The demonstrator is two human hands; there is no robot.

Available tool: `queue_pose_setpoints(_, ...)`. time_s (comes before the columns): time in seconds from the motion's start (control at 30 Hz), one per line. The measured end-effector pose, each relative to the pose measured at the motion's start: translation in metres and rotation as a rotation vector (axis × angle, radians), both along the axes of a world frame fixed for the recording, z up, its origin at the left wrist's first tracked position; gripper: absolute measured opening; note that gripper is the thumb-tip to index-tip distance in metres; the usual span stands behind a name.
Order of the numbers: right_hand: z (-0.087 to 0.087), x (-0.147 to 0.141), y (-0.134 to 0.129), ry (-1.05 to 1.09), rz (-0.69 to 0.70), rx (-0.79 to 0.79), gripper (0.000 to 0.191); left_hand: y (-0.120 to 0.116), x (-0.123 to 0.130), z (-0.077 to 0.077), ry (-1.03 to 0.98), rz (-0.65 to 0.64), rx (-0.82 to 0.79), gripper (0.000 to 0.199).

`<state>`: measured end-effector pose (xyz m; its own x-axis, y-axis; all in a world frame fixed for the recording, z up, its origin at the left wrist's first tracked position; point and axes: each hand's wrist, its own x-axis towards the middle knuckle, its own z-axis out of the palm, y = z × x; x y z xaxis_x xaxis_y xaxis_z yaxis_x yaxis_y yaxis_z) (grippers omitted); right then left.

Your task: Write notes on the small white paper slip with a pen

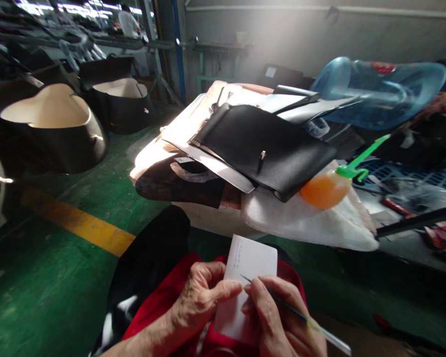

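Observation:
Over my lap, my left hand [204, 292] grips a small white notepad [258, 255] by its left side, the thumb lying across the page. Lines of small handwriting run along the page's upper left part, too small to read. My right hand [278, 312] is closed around a thin pen [319, 331] with a clear barrel end. The pen's dark tip points up and left, over the middle of the page; whether it touches the paper I cannot tell. Beyond my knees, a black leather panel [260, 134] with a small metal clasp lies on a padded work surface [282, 220].
A squeeze bottle [327, 187] with orange liquid and a green nozzle leans at the right of the work surface. Behind it lies a big blue water jug [379, 94]. Black bag bodies [67, 146] stand at the left. The green floor [59, 277] carries a yellow stripe.

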<state>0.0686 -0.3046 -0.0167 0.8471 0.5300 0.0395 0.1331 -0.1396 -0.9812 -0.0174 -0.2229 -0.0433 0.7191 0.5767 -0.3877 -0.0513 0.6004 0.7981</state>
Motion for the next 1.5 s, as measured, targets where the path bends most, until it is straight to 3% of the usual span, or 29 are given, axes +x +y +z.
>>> queue_pose_setpoints(0.23, -0.0080, 0.0015, -0.0012, -0.203, 0.001, -0.018, 0.017, -0.0002, -0.0050, -0.0025, -0.137, -0.039, -0.024, 0.033)
queue_pose_setpoints(0.47, -0.0069, -0.0040, -0.0019, -0.231, -0.010, -0.074, 0.018, -0.0002, -0.0072, -0.0068, -0.099, -0.037, -0.027, 0.027)
queue_pose_setpoints(0.73, -0.0075, -0.0031, 0.0011, -0.388, 0.006, -0.106, 0.024, -0.0014, -0.0074, -0.0072, -0.088, -0.023, -0.077, 0.037)
queue_pose_setpoints(1.5, -0.0046, -0.0032, 0.0042, -0.395, 0.010, -0.157, 0.028, 0.0017, -0.0053, 0.0014, -0.084, -0.043, -0.007, 0.033)
